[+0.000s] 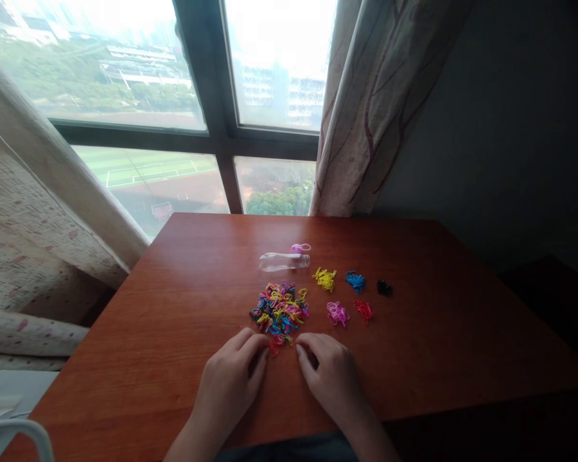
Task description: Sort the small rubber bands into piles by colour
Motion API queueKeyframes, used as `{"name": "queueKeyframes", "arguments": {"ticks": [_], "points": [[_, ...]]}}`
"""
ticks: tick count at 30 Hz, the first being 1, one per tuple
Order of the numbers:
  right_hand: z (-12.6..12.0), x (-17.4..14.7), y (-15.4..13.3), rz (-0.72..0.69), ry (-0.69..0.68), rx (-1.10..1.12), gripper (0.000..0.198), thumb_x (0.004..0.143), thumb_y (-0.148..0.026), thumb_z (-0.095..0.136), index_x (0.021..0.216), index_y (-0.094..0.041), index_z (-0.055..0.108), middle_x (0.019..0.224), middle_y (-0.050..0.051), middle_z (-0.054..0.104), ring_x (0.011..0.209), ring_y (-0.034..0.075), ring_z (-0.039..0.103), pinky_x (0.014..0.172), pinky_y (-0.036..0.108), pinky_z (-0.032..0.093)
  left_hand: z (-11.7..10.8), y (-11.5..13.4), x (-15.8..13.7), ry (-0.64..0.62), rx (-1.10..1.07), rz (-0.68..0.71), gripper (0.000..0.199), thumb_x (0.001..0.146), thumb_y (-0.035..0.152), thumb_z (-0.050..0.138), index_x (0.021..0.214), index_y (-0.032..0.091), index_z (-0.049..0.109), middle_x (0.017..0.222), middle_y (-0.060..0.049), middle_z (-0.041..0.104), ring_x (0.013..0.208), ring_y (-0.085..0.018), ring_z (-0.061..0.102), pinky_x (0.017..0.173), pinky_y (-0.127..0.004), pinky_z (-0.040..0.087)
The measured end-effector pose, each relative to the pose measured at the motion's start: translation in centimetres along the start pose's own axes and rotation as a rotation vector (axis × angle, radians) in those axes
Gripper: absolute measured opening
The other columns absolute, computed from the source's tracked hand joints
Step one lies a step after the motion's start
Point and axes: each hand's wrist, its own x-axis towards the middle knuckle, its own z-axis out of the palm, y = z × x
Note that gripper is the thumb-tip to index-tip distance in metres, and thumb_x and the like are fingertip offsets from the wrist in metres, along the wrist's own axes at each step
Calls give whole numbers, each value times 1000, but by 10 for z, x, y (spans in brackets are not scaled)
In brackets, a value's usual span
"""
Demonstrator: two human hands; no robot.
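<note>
A mixed heap of small coloured rubber bands point(280, 308) lies on the brown table in front of me. My left hand point(236, 369) is closed in a pinch at the heap's near edge, its fingertips on a red rubber band point(274, 349). On the other side, my right hand point(331, 371) has thumb and forefinger drawn together beside the heap. Whatever it may hold is too small to make out. Sorted by colour to the right are small piles of yellow bands point(324, 279), blue bands point(355, 282), black bands point(384, 288), pink bands point(338, 313) and red bands point(364, 312).
Behind the heap, a clear plastic bottle point(282, 262) lies on its side, with a pink looped cap point(298, 248) by its neck. The wooden table point(173, 308) reaches back to a window with curtains point(361, 115). A white curved object point(24, 428) stands at the lower left.
</note>
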Motion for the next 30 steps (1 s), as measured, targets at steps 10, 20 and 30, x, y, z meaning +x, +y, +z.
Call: {"name": "queueKeyframes", "arguments": {"ticks": [10, 20, 30], "points": [[1, 1, -1, 20, -7, 8, 16, 90, -14, 53, 87, -23, 65, 80, 0, 69, 74, 17, 63, 69, 26, 39, -2, 2, 1, 9, 9, 14, 16, 96, 27, 47, 97, 25, 62, 89, -1, 66, 81, -18, 66, 70, -28, 46], [4, 3, 0, 23, -8, -4, 16, 89, -13, 53, 89, -24, 65, 81, 0, 70, 75, 17, 64, 68, 25, 38, -2, 3, 7, 12, 5, -15, 17, 95, 25, 46, 101, 26, 62, 92, 0, 69, 82, -18, 68, 69, -27, 48], [1, 5, -2, 13, 7, -28, 16, 88, -13, 54, 88, -23, 66, 80, -1, 70, 73, 16, 64, 67, 24, 39, -3, 2, 17, 17, 15, -18, 21, 94, 26, 47, 104, 27, 65, 99, -1, 71, 82, -17, 70, 67, -25, 49]]}}
